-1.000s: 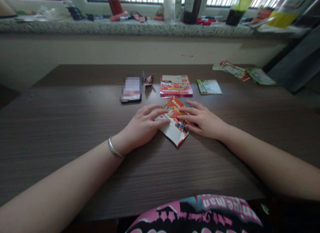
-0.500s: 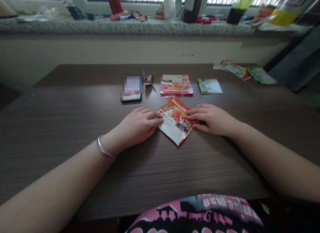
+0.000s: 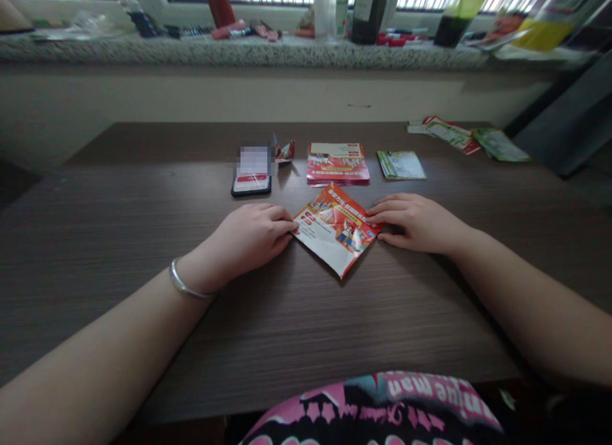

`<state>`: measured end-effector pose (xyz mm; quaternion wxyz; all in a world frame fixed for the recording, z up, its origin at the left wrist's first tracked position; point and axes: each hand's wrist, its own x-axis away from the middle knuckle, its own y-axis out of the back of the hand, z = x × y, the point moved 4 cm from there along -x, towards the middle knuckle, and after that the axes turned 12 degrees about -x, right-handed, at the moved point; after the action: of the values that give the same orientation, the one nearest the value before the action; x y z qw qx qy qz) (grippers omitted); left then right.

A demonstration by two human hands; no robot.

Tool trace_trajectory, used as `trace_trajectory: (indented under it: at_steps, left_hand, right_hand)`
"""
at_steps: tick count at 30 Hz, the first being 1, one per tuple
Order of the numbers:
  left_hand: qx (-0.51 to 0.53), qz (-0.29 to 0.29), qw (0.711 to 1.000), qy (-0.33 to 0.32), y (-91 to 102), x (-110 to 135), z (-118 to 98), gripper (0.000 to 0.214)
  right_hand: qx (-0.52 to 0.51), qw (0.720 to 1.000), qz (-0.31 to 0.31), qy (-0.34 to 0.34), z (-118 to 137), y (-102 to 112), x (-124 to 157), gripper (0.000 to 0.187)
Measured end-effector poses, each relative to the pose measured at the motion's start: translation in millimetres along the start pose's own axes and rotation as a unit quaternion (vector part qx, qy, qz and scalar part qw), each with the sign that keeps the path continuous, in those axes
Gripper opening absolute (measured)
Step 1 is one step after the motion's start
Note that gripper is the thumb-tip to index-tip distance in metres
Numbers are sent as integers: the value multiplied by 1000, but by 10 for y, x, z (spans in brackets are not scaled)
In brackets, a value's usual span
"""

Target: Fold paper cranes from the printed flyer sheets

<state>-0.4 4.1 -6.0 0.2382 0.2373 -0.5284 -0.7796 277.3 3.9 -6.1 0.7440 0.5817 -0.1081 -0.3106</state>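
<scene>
A square of printed red, orange and white paper [image 3: 338, 231] lies on the table in front of me, turned so that one corner points toward me. It has faint creases. My left hand [image 3: 261, 231] grips its left corner between thumb and fingertips. At the opposite corner, my right hand [image 3: 406, 220] has its thumb and fingers closed on the paper. The undersides of both corners are hidden.
Behind the paper lie a phone [image 3: 252, 171], a small folded paper piece [image 3: 285, 152], a stack of printed sheets [image 3: 338, 163] and a smaller white-green stack [image 3: 400, 165]. Green and red paper strips [image 3: 452, 134] rest at the back right. Bottles and clutter line the windowsill [image 3: 287, 53].
My left hand has slid left to the paper's left corner, and my right hand has shifted slightly right. More of the print shows.
</scene>
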Motion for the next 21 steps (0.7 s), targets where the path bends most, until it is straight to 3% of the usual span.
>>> trace_trajectory:
  at_steps: [7, 13, 21]
  left_hand:
    - [22, -13, 1000, 1, -50, -1, 34, 32]
    - [26, -43, 999, 2, -58, 8, 81, 30]
    - [51, -51, 997, 14, -69, 14, 111, 30]
  right_hand:
    - [27, 999, -23, 24, 24, -58, 3, 34]
    - [44, 997, -30, 57, 69, -66, 14, 25]
    - [30, 998, -26, 54, 61, -27, 23, 21]
